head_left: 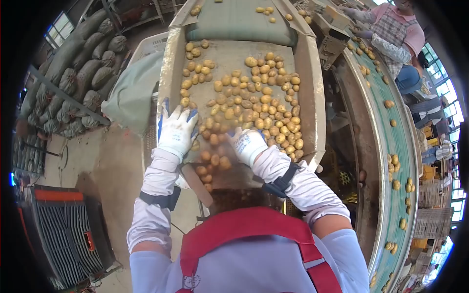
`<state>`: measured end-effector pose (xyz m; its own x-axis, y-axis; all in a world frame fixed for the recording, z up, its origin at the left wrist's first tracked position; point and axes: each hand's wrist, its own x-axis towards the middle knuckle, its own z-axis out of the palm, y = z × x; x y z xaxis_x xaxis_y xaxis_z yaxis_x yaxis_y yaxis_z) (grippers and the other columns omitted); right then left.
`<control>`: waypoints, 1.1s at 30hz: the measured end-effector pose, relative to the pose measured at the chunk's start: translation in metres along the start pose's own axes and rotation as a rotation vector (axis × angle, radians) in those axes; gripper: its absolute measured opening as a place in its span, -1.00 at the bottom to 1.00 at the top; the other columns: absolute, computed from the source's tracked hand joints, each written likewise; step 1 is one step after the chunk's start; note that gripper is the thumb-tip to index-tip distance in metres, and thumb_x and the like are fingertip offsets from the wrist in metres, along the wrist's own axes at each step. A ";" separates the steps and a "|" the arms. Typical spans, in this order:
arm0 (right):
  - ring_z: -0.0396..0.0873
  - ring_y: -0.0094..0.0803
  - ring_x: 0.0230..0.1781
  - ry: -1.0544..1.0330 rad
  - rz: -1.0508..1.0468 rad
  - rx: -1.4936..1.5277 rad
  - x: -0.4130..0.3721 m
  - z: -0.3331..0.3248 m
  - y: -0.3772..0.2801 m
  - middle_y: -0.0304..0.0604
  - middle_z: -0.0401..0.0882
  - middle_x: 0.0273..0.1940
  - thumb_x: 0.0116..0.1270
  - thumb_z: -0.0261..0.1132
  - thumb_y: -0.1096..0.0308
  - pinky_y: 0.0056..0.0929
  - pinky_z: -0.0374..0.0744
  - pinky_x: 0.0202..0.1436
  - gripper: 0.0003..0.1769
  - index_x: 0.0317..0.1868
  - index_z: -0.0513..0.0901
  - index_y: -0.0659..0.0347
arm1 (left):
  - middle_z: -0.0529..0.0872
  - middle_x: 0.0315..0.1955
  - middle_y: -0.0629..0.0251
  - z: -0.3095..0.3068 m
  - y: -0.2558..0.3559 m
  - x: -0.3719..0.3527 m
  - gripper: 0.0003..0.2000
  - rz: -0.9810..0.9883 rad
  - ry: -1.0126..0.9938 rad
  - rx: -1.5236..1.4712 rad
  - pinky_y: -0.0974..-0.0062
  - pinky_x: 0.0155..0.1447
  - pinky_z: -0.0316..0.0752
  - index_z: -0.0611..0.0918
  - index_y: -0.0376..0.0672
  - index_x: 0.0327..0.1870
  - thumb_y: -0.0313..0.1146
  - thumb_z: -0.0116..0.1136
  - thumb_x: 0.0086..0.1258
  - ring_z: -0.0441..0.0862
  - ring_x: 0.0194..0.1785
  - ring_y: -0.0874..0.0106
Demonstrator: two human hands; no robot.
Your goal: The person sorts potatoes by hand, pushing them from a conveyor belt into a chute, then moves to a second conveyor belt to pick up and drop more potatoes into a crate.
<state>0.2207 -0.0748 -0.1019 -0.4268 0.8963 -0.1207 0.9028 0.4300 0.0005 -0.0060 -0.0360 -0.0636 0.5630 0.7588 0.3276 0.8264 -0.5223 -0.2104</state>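
Observation:
Many potatoes [264, 110] lie spread over a sloping metal tray [227, 51], thickest in its middle and right. My left hand [178, 129], in a white and blue glove, rests by the tray's left wall with its fingers spread. It is close to a few potatoes and holds none that I can see. My right hand [248, 144], gloved the same way, lies among the potatoes near the lower end, its fingers extended against them. Between the two hands, potatoes [215, 141] are slightly blurred, running down to the narrow outlet below.
A green belt [239, 27] feeds the tray from above. To the right, a long green conveyor [386, 132] carries scattered potatoes, and a person [395, 39] in a checked apron stands beside it. Filled sacks [78, 73] are stacked at left, above a black and orange machine [66, 234].

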 end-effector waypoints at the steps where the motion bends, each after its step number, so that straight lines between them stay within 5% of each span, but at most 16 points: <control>1: 0.69 -0.09 -0.11 0.005 -0.008 0.018 0.001 0.005 0.003 -0.03 0.62 -0.06 0.41 0.10 0.29 -0.08 0.63 -0.11 -0.65 0.18 0.53 -0.01 | 0.67 0.04 0.27 0.001 0.001 -0.001 -0.59 -0.008 -0.011 0.011 -0.18 0.55 -0.09 0.65 0.00 0.11 -0.16 0.28 0.21 0.54 0.24 0.21; 4: 0.67 -0.08 -0.08 0.167 -0.002 0.424 -0.034 -0.027 0.045 -0.01 0.63 -0.08 0.32 0.19 0.32 -0.16 0.64 -0.05 -0.58 0.21 0.51 -0.05 | 0.65 0.09 0.26 -0.001 0.002 -0.006 -0.57 -0.001 -0.108 0.045 -0.19 0.55 -0.11 0.63 0.01 0.14 -0.15 0.26 0.23 0.51 0.27 0.21; 6: 0.65 -0.13 -0.09 0.599 0.029 0.504 -0.083 -0.053 0.095 -0.11 0.63 -0.10 0.27 0.26 0.40 -0.19 0.64 -0.04 -0.52 0.22 0.53 -0.06 | 0.64 0.10 0.16 0.009 0.001 -0.014 -0.55 0.032 -0.179 0.106 -0.13 0.56 -0.08 0.60 0.00 0.19 -0.12 0.20 0.27 0.52 0.25 0.19; 9: 0.64 -0.22 -0.06 0.914 0.393 0.390 -0.169 -0.092 0.193 -0.11 0.65 -0.01 0.26 0.33 0.48 -0.29 0.61 0.04 -0.56 0.17 0.57 0.06 | 0.62 0.11 0.08 0.012 0.011 -0.019 -0.53 -0.029 -0.449 0.057 -0.04 0.57 -0.05 0.57 -0.03 0.23 -0.12 0.16 0.30 0.54 0.23 0.16; 10: 0.65 -0.21 0.00 0.914 0.670 0.393 -0.196 -0.111 0.210 -0.08 0.67 -0.02 0.30 0.31 0.46 -0.28 0.59 0.11 -0.59 0.17 0.57 0.07 | 0.63 0.10 0.06 0.005 0.021 -0.024 -0.52 -0.012 -0.387 -0.001 0.04 0.55 0.03 0.55 -0.06 0.24 -0.14 0.18 0.29 0.57 0.18 0.13; 11: 0.66 -0.15 0.03 0.967 0.733 0.178 -0.228 -0.100 0.261 -0.04 0.70 -0.03 0.34 0.27 0.46 -0.26 0.58 0.15 -0.58 0.21 0.55 0.07 | 0.64 0.08 0.09 -0.003 0.028 -0.025 -0.54 0.001 -0.390 -0.089 0.09 0.47 0.19 0.58 -0.08 0.20 -0.13 0.21 0.29 0.59 0.15 0.14; 12: 0.64 -0.12 0.06 0.945 0.780 0.008 -0.260 -0.085 0.304 -0.01 0.66 0.04 0.34 0.25 0.45 -0.24 0.57 0.17 -0.54 0.25 0.53 0.03 | 0.64 0.09 0.11 -0.018 0.031 -0.013 -0.55 0.044 -0.506 -0.228 0.13 0.43 0.26 0.60 -0.08 0.18 -0.14 0.23 0.29 0.59 0.15 0.16; 13: 0.59 -0.10 0.12 0.734 1.109 -0.193 -0.272 -0.088 0.312 0.02 0.62 0.11 0.32 0.26 0.43 -0.23 0.55 0.20 -0.49 0.29 0.51 0.02 | 0.65 0.09 0.12 -0.033 0.031 0.001 -0.57 0.083 -0.619 -0.367 0.17 0.39 0.32 0.61 -0.09 0.15 -0.14 0.25 0.28 0.60 0.16 0.18; 15: 0.55 -0.08 0.19 0.798 0.955 -0.497 -0.255 -0.100 0.275 0.04 0.57 0.16 0.28 0.30 0.41 -0.21 0.52 0.23 -0.48 0.28 0.52 0.07 | 0.64 0.13 0.14 -0.041 0.025 0.034 -0.59 0.073 -0.411 -0.407 0.21 0.35 0.37 0.64 -0.06 0.13 -0.15 0.28 0.28 0.58 0.20 0.20; 17: 0.53 -0.06 0.19 1.026 0.558 0.163 -0.195 -0.106 0.222 0.02 0.58 0.14 0.26 0.31 0.41 -0.18 0.49 0.26 -0.50 0.24 0.55 0.12 | 0.52 0.27 0.07 -0.018 0.001 0.077 -0.51 0.099 -0.132 -0.270 0.19 0.43 0.30 0.57 -0.01 0.24 -0.14 0.29 0.28 0.47 0.32 0.12; 19: 0.55 -0.05 0.16 0.784 0.199 0.231 -0.132 -0.094 0.199 -0.01 0.60 0.12 0.24 0.32 0.38 -0.20 0.50 0.27 -0.54 0.18 0.58 0.16 | 0.23 0.47 -0.07 -0.009 -0.011 0.128 -0.37 -0.150 -0.329 -0.066 0.17 0.53 0.15 0.34 0.11 0.46 -0.03 0.20 0.37 0.20 0.51 0.03; 21: 0.55 -0.07 0.17 0.357 0.300 0.381 -0.065 -0.074 0.180 0.02 0.61 0.11 0.33 0.25 0.14 -0.23 0.49 0.28 -0.51 0.23 0.54 0.12 | 0.13 0.50 -0.10 0.010 -0.015 0.150 -0.30 -0.280 -0.431 -0.090 0.13 0.55 0.11 0.27 0.14 0.50 0.09 0.18 0.36 0.11 0.55 0.01; 23: 0.53 -0.11 0.20 0.134 0.372 0.242 -0.008 -0.067 0.166 0.04 0.58 0.15 0.37 0.19 0.12 -0.21 0.50 0.26 -0.45 0.32 0.45 0.10 | 0.08 0.52 -0.07 0.014 0.007 0.154 -0.21 -0.375 -0.562 -0.033 0.08 0.55 0.09 0.23 0.15 0.52 0.17 0.20 0.30 0.06 0.56 -0.05; 27: 0.49 -0.10 0.26 0.170 0.377 0.194 0.058 -0.008 0.160 0.07 0.45 0.28 0.38 0.12 0.21 -0.18 0.51 0.25 -0.39 0.44 0.31 0.07 | 0.06 0.53 -0.05 0.001 0.036 0.126 -0.17 -0.080 -0.767 -0.082 0.06 0.56 0.09 0.20 0.14 0.53 0.14 0.26 0.26 0.02 0.56 -0.12; 31: 0.47 0.01 0.27 0.283 0.481 0.284 0.057 -0.007 0.153 0.07 0.42 0.31 0.41 0.01 0.23 -0.13 0.47 0.29 -0.43 0.42 0.29 0.08 | 0.21 0.47 -0.09 0.000 0.034 0.054 -0.22 0.027 -0.630 -0.417 0.15 0.51 0.20 0.30 0.13 0.48 0.00 0.36 0.22 0.17 0.50 -0.08; 33: 0.49 -0.02 0.24 0.282 0.368 0.364 0.039 -0.016 0.163 0.02 0.49 0.25 0.37 0.08 0.22 -0.13 0.50 0.26 -0.43 0.40 0.35 -0.05 | 0.32 0.41 -0.08 -0.016 0.022 0.028 -0.26 0.087 -0.576 -0.523 0.18 0.48 0.23 0.39 0.05 0.43 -0.05 0.39 0.19 0.26 0.45 -0.08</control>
<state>0.3506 0.0318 -0.0909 -0.0345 0.9952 0.0919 0.9329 0.0650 -0.3542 0.0281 -0.0324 -0.0441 0.6609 0.7145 -0.2297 0.7469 -0.5959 0.2951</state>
